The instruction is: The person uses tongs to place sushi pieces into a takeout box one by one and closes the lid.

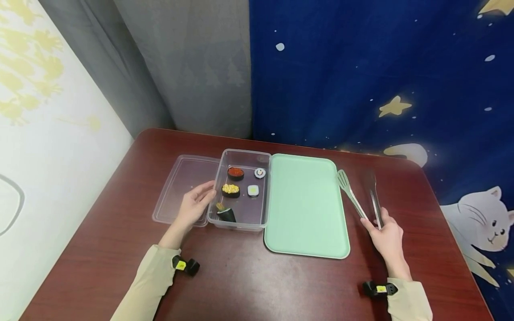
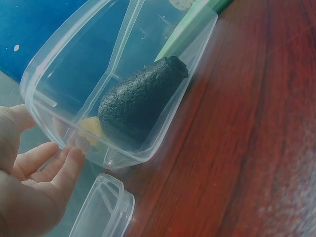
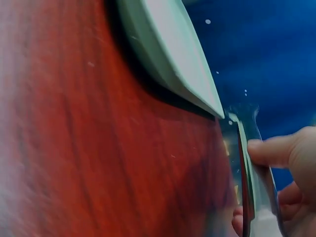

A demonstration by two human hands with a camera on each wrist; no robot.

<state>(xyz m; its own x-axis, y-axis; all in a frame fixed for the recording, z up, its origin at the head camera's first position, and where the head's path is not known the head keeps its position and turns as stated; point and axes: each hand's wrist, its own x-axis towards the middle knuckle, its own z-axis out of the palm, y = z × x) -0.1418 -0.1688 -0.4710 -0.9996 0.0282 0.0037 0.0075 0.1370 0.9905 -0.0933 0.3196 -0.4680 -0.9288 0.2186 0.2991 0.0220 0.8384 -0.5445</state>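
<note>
A clear plastic container (image 1: 241, 228) holds several sushi pieces: a red roe one (image 1: 235, 173), a yellow corn-topped one (image 1: 230, 191), a round roll (image 1: 259, 172), a squarish roll (image 1: 253, 191) and a dark cone-shaped hand roll (image 2: 140, 101). My left hand (image 1: 195, 203) touches the container's left wall, its fingertips against the outside near the rim. On the right, my right hand (image 1: 387, 236) grips metal tongs (image 1: 375, 201) beside the green tray. The tongs' two arms are spread, one ending in a slotted head; the thumb rests on an arm.
The pale green tray (image 1: 307, 205) lies flat against the container's right side. A clear lid (image 1: 176, 189) lies on the left, partly beneath the container. Everything stands on a dark red wooden table (image 1: 241, 285), with curtains behind its far edge.
</note>
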